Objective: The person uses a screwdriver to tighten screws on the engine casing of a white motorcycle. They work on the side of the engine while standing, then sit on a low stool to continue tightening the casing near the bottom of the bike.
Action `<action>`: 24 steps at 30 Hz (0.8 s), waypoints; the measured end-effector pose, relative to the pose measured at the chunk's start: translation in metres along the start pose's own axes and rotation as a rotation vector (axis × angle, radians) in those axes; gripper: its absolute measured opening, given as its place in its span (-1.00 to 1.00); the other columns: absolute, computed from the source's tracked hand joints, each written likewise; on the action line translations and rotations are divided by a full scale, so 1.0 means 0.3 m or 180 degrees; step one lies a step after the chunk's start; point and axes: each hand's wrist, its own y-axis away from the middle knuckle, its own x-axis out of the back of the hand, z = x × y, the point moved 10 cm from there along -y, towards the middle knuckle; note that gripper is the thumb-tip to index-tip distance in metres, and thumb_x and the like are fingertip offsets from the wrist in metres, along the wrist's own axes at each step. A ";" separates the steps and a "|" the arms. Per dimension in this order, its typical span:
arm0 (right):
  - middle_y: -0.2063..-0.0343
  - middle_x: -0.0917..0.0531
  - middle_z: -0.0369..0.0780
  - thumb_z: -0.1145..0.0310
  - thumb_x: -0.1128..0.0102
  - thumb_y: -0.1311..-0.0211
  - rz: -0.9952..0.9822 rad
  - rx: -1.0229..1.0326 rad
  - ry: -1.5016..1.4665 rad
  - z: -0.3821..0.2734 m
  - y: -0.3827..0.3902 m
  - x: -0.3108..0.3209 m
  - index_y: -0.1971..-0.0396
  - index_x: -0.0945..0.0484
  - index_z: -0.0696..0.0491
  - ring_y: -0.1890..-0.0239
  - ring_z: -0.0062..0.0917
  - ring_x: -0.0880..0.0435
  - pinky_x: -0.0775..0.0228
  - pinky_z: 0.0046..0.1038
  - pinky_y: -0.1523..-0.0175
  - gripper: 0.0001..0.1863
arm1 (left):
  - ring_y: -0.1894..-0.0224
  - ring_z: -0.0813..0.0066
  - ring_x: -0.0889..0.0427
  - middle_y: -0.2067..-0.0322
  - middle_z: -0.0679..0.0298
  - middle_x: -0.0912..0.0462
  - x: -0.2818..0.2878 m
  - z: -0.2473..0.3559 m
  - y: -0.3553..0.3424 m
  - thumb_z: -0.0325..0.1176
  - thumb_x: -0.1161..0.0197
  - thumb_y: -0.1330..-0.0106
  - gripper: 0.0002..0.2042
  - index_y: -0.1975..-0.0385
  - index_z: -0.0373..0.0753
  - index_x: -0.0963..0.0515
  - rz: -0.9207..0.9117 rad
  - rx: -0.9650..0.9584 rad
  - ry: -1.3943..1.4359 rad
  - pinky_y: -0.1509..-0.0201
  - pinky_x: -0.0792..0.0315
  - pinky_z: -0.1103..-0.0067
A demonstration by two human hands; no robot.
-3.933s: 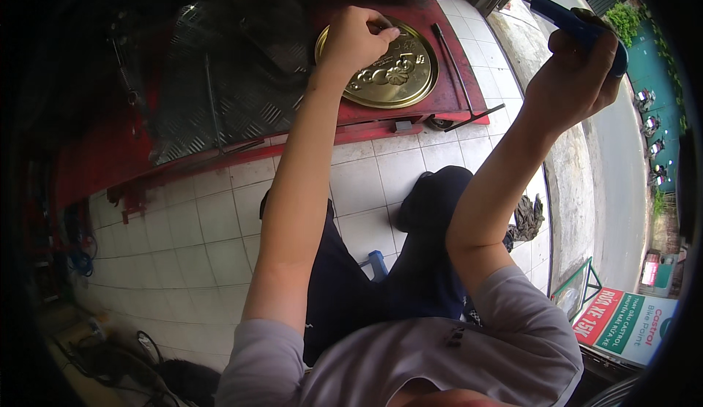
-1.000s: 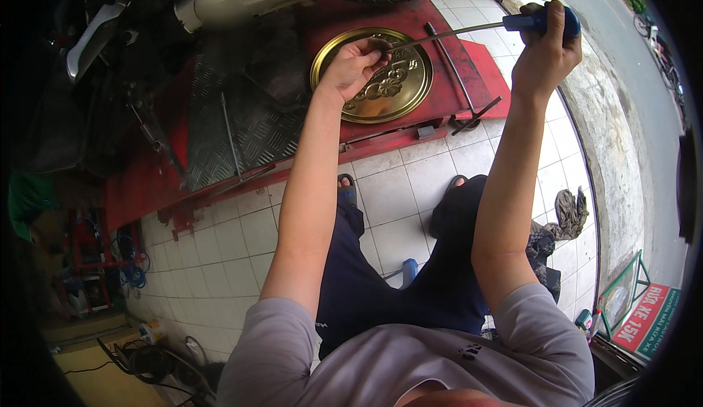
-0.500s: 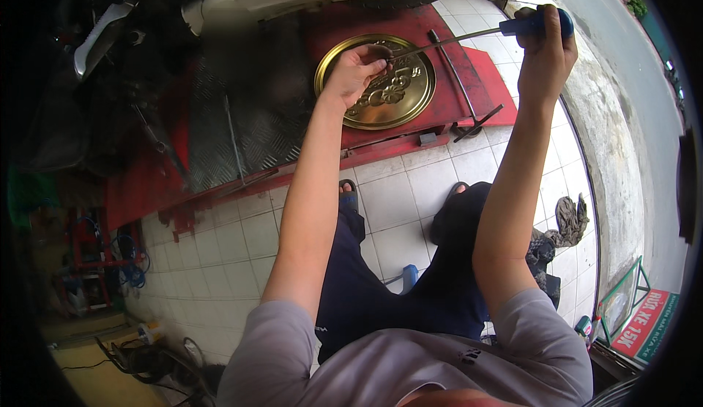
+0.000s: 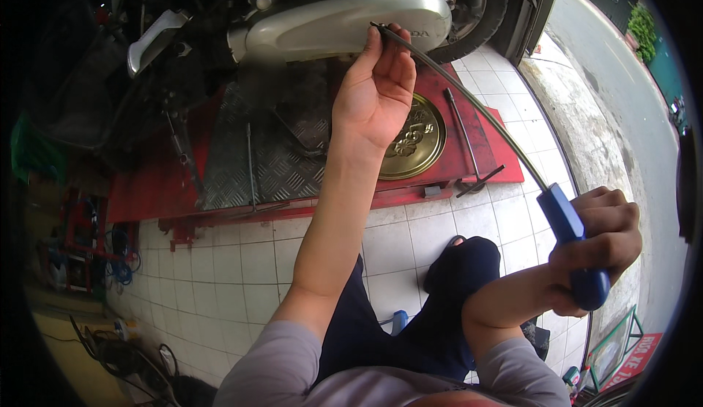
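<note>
My right hand [image 4: 608,224] is closed round the blue handle of a long screwdriver [image 4: 487,112], out to the right. Its metal shaft slants up and left to my left hand [image 4: 370,103]. The left fingers pinch the shaft close to its tip, palm turned up. A small dark piece shows at the tip; I cannot tell whether it is a screw or part of the tip. Both hands are raised, the left one just in front of the silver side cover [image 4: 329,30] of a motorbike.
Below the bike lies a red platform [image 4: 146,195] with a dark tread plate [image 4: 227,158]. On it rest a round gold metal lid [image 4: 425,151], a T-handle wrench [image 4: 463,132] and a thin rod [image 4: 250,154]. White floor tiles [image 4: 242,260] surround my legs; a road runs at right.
The screwdriver has swung up and forward from above the gold lid to the side cover. My right hand has dropped lower and farther right; my left has moved up, still at the tip.
</note>
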 end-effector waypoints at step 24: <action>0.57 -0.61 -0.16 0.61 -0.15 0.27 0.1007 -0.1355 0.1090 0.272 -0.066 -0.067 0.46 -0.57 0.11 0.54 -0.31 -0.63 -0.43 -0.49 0.39 -0.77 | 0.26 0.17 -0.63 0.27 0.09 -0.59 -0.079 0.024 -0.267 -0.37 -0.10 -0.28 -0.90 0.30 -0.23 -0.38 -0.0283 -0.0353 -0.1813 0.30 -0.53 0.49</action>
